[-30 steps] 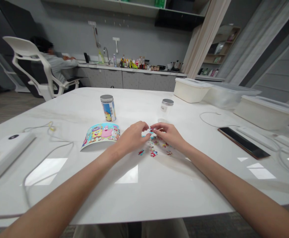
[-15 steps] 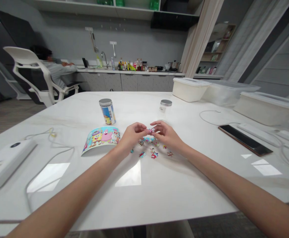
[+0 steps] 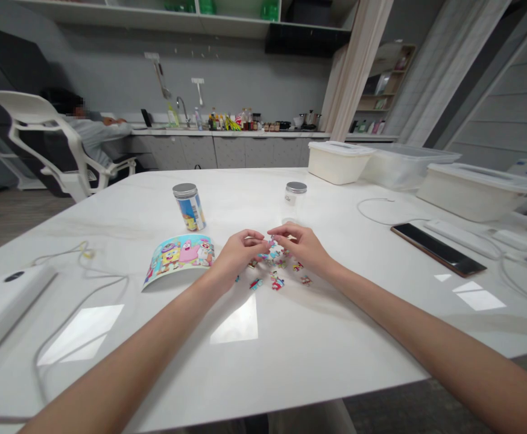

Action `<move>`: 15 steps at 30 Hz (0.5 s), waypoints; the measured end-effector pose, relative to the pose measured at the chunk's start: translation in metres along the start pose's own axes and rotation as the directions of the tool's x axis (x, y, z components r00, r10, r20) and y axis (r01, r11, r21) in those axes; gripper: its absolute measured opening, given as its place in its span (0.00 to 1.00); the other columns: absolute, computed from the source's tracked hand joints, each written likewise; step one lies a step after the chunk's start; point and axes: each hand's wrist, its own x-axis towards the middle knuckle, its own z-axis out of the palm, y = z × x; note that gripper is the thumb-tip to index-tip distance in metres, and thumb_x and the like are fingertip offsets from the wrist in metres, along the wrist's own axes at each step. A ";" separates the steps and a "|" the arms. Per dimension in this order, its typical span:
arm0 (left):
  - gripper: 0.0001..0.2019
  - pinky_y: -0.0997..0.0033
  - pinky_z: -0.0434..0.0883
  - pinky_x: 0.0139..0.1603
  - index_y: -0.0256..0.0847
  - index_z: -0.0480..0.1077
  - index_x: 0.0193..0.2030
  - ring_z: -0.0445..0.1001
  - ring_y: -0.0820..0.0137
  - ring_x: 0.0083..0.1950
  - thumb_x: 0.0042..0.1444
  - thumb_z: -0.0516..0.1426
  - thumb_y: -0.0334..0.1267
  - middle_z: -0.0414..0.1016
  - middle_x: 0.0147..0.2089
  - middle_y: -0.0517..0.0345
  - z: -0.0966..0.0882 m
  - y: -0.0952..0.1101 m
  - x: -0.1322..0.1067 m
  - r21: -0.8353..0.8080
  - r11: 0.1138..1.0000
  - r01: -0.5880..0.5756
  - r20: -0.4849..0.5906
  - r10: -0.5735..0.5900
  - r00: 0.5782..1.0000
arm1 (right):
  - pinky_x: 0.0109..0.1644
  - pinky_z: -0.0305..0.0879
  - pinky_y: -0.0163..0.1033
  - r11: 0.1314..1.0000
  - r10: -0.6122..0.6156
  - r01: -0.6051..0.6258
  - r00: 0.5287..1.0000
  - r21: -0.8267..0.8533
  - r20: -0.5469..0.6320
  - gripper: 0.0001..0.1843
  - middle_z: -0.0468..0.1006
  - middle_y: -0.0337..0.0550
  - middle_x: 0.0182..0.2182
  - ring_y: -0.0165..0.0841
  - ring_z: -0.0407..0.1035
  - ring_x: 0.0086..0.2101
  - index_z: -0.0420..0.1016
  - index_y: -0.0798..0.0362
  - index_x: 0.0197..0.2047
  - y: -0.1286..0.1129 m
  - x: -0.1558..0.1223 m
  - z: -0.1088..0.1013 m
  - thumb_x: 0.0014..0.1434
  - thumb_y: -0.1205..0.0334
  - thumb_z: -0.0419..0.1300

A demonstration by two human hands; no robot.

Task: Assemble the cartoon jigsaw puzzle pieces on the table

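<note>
Over the middle of the white table (image 3: pixel 336 337), my left hand (image 3: pixel 239 254) and my right hand (image 3: pixel 306 248) meet at the fingertips. Both pinch small pink jigsaw puzzle pieces (image 3: pixel 271 242); whether these are joined is too small to tell. Loose puzzle pieces (image 3: pixel 277 281) in red, blue and other colours lie on the table just below and behind my fingers, some hidden by them. Left of my left hand stands a curved cartoon picture sheet (image 3: pixel 179 256). Beyond it is a jar with a blue label and silver lid (image 3: pixel 190 208).
A clear jar with a silver lid (image 3: pixel 296 191) stands beyond my hands. To the right lie a dark phone (image 3: pixel 438 248), cables and lidded storage boxes (image 3: pixel 340 163). A white power strip (image 3: pixel 10 310) with a cable is at left. Another person (image 3: pixel 91 138) sits beyond the table.
The view has shifted slightly, so the scene sits a little further left. My hands have drawn closer together around the pink pieces, with the right fingers tilted further down.
</note>
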 end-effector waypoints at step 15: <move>0.16 0.74 0.66 0.31 0.39 0.68 0.33 0.74 0.72 0.32 0.40 0.68 0.37 0.77 0.30 0.58 0.000 -0.006 0.001 -0.007 1.000 -0.027 0.045 0.027 0.999 | 0.36 0.64 0.37 0.999 0.013 -0.014 0.999 0.031 0.046 0.09 0.78 0.43 0.35 0.33 0.70 0.36 0.79 0.52 0.37 0.000 -0.002 0.000 0.56 0.57 0.61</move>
